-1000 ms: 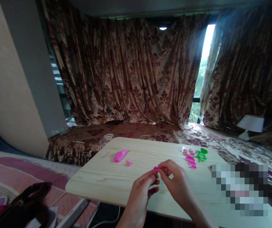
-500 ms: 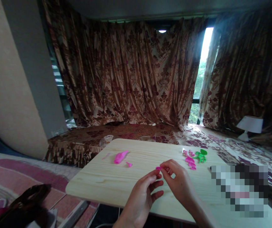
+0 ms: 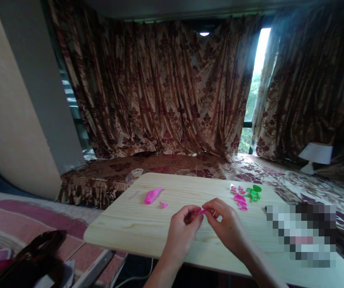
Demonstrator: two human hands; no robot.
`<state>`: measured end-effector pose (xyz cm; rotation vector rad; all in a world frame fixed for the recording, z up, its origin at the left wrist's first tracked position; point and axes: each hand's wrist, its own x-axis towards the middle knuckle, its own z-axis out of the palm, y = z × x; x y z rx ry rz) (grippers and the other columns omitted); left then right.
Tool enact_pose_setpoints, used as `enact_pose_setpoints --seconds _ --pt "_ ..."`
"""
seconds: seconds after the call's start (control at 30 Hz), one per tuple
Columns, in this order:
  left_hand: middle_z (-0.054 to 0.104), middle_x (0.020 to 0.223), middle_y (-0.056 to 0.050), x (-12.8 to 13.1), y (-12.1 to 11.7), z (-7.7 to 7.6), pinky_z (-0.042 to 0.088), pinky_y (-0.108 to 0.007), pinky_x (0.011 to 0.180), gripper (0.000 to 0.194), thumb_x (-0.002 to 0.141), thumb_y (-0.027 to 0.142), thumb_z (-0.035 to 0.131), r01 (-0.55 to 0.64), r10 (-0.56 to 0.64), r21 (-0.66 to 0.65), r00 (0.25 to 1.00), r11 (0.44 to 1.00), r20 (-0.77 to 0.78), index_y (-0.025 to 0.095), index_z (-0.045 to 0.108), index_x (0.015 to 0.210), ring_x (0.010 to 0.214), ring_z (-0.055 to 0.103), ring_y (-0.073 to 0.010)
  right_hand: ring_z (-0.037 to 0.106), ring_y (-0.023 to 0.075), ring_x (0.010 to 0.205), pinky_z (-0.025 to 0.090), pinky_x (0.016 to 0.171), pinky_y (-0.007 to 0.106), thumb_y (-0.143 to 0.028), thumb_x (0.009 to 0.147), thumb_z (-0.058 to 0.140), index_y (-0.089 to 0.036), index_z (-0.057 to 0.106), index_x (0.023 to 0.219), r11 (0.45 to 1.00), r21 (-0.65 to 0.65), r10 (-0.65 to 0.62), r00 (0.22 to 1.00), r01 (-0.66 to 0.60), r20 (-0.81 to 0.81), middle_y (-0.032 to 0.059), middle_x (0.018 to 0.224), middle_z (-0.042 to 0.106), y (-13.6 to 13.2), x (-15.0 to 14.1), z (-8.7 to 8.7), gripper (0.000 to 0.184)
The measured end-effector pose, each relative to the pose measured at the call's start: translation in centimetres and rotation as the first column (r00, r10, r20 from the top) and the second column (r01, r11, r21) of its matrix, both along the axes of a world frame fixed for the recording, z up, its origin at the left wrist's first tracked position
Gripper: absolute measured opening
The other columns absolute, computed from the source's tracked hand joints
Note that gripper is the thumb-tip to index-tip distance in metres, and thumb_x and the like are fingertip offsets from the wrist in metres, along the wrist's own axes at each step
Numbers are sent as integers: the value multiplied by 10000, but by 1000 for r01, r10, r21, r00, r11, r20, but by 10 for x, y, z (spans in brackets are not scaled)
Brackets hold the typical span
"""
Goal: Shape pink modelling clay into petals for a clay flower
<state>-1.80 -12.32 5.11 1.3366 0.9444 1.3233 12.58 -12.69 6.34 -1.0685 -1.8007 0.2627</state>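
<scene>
A small strip of pink modelling clay [image 3: 202, 211] is pinched above the table, its ends between the fingertips of both hands. My left hand [image 3: 186, 222] is closed, with the fingers curled in and the thumb pressed near the strip. From the other side, my right hand [image 3: 221, 218] grips it between thumb and forefinger. Beyond my left hand lie a larger pink clay lump [image 3: 153, 196] with a tapered end and a small pink scrap [image 3: 163, 205]. To the right are shaped pink pieces [image 3: 240, 202] and green leaf-like pieces [image 3: 254, 193].
The pieces lie on a pale wooden table [image 3: 123, 228]. A blurred-out object [image 3: 304, 236] rests at its right side. Behind stand a clear plastic container [image 3: 134, 175] and a white lamp [image 3: 315, 154]. A dark bag [image 3: 36, 260] sits at lower left.
My left hand has turned and its spread fingers have curled in, closing on the pink strip. My right hand keeps its pinch. The view has tilted slightly.
</scene>
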Motion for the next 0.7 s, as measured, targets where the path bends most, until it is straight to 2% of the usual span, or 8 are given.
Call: enact_pose_setpoints --seconds 0.1,0.2,0.37,0.5,0.6,0.7 --pt "639 710 -30 1 3 -2 431 -243 659 177 718 299 644 -7 7 0 1000 1000 19 133 649 780 691 561 -142 576 137 698 463 636 245 -102 797 533 -206 630 917 1000 -10 -9 999 8 -44 16 818 618 -1 0 -2 186" --pt "630 680 -23 0 3 -6 429 -239 648 182 722 308 636 -58 59 -31 998 998 35 135 653 776 671 551 -136 591 146 739 469 640 243 -146 833 507 -201 616 948 1000 -21 -18 993 16 -115 31 870 630 -1 2 -5 168" --pt "650 709 -41 -2 2 -7 439 -248 678 182 730 306 625 -81 83 -41 995 996 48 138 661 788 702 569 -146 587 153 676 457 592 243 -243 865 495 -187 631 807 994 -107 -31 987 14 -155 23 738 612 -2 -3 -10 158" --pt "660 758 -57 0 -1 -6 449 -267 720 189 740 311 619 -47 53 -55 993 997 107 135 651 802 746 584 -159 596 152 665 453 564 234 -289 855 519 -184 625 767 985 -174 -27 981 -7 -193 22 730 614 -4 -12 -12 174" --pt "658 767 -56 1 -3 -6 451 -268 720 204 737 315 624 -24 30 -57 994 998 105 135 649 830 749 583 -160 596 148 663 454 571 233 -274 851 524 -181 623 760 984 -179 -34 979 -3 -201 19 726 614 -4 -14 -12 164" --pt "655 762 -43 0 -2 -7 443 -250 694 218 721 324 641 -48 49 -13 998 999 40 142 659 841 734 569 -153 589 145 657 456 582 237 -257 848 525 -179 629 756 986 -164 -39 983 9 -181 17 719 611 -3 -13 -11 159"
